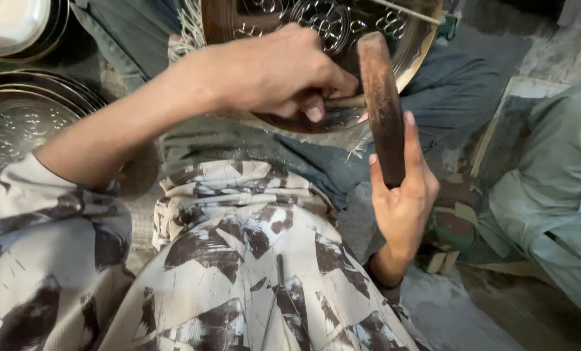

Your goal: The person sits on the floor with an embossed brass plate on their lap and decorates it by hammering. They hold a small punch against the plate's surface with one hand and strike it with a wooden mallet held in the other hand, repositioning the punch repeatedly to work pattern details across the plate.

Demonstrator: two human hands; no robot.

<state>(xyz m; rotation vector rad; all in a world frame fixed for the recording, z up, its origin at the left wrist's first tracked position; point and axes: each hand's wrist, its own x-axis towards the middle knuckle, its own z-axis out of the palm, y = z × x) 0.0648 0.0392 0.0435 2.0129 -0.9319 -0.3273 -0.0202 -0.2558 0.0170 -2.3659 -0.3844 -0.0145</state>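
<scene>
Left hand (274,71) curls tight around a thin metal punch (344,102), its tip set against the patterned brass tray (407,52) propped on the person's lap. Right hand (404,188) clamps the lower end of a worn wooden mallet (381,107), whose rounded brown head stands upright beside the punch. Chasing the ornament appears to be the step in hand; a blow would call for a steady punch. More embossed, shiny round trays (17,123) lie stacked at left.
</scene>
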